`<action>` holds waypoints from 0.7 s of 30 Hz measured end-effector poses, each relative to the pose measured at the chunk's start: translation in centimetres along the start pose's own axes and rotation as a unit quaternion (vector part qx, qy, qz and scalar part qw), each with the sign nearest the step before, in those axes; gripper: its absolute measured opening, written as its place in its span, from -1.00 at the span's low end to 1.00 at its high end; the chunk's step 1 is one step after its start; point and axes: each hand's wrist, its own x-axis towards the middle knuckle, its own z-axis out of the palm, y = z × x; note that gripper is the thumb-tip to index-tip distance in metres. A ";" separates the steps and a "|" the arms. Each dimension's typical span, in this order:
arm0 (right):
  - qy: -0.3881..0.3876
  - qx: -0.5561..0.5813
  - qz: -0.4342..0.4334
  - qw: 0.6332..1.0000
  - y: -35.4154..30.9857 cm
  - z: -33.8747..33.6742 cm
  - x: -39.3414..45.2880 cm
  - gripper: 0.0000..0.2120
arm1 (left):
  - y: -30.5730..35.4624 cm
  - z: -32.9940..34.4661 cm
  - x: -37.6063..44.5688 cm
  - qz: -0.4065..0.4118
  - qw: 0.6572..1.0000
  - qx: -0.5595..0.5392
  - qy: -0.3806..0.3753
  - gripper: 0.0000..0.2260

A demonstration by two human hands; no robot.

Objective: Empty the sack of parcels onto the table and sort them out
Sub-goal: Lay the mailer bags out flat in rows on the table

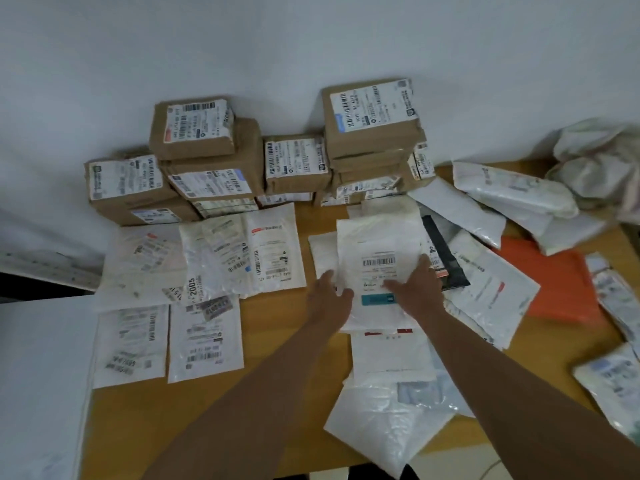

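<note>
**Parcels mid-sort on wooden table, both hands on a white mailer**

Hands: left hand (330, 294) lies with fingers straight and spread on the lower left edge of a white poly mailer (377, 265); right hand (414, 284) lies flat, fingers extended, on the mailer's lower right part, just beside its barcode label. Neither hand curls round anything. The mailer tops a short stack of white mailers near table centre, with a teal sticker (377, 299) showing between the two hands.

Table (277, 358): light wood, set against a white wall (311, 39).

Back row, along the wall: brown cardboard boxes (294, 161) with white shipping labels, stacked in several piles, tallest pile at right.

Left group: flat white mailers (204, 344) laid label-up in two rough rows, some overlapping.

Right group: loose heap of white mailers (485, 282), not aligned; a black mailer (446, 261) partly under the centre stack; an orange mailer (557, 282) beyond.

Far right corner: crumpled pale sack (595, 161), slumped by the wall.

Near edge: translucent plastic bag (381, 427) lying below the centre stack.
</note>
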 end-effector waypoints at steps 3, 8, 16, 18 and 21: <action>-0.022 0.119 0.006 0.993 0.7 -1.2 0.4 -0.47 | 0.4 0.3 0.5 -0.056 0.994 0.009 0.095 -0.52; 0.075 0.144 0.012 0.987 3.1 -4.6 2.2 -0.47 | 0.9 1.7 1.1 0.103 0.945 0.301 0.069 -0.46; 0.073 0.102 0.142 0.982 7.9 -7.2 3.2 -0.44 | -0.3 5.4 0.8 0.098 0.898 0.426 -0.045 -0.08; 0.100 0.057 0.165 0.980 8.4 -6.5 2.8 -0.46 | -0.6 5.9 0.4 0.101 0.898 0.426 -0.045 -0.03; 0.165 -0.121 -0.048 0.978 8.5 -5.1 1.5 -0.36 | -1.1 6.6 -0.8 0.185 0.892 0.412 0.018 -0.17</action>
